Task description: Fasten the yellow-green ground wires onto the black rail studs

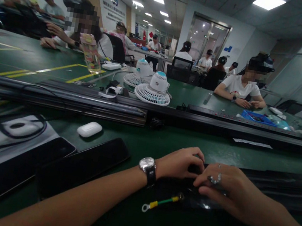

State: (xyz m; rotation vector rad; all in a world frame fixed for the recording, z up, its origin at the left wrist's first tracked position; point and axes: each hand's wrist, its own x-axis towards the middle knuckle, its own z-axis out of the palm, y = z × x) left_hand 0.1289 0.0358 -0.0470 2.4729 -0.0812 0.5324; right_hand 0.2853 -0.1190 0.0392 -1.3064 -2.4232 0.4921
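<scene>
My left hand [184,163], with a watch on its wrist, curls its fingers toward my right hand. My right hand [230,188], wearing a ring, has its thumb and fingers drawn together beside the left fingertips. Whatever lies between the fingertips is too small or hidden to make out. Under both hands is a black, shiny, plastic-looking sheet [191,199]. In front of them a short green-and-yellow wire with ring terminals [164,202] lies with one end on that black sheet.
To the left are a black phone-like slab [88,160], a white earbud case [89,129] and a white device with a cable [19,128]. Long dark metal profiles [105,110] cross the table. Beyond them stand two white fans [154,88], a bottle [90,54] and a blue tray [257,117]. Several people sit around.
</scene>
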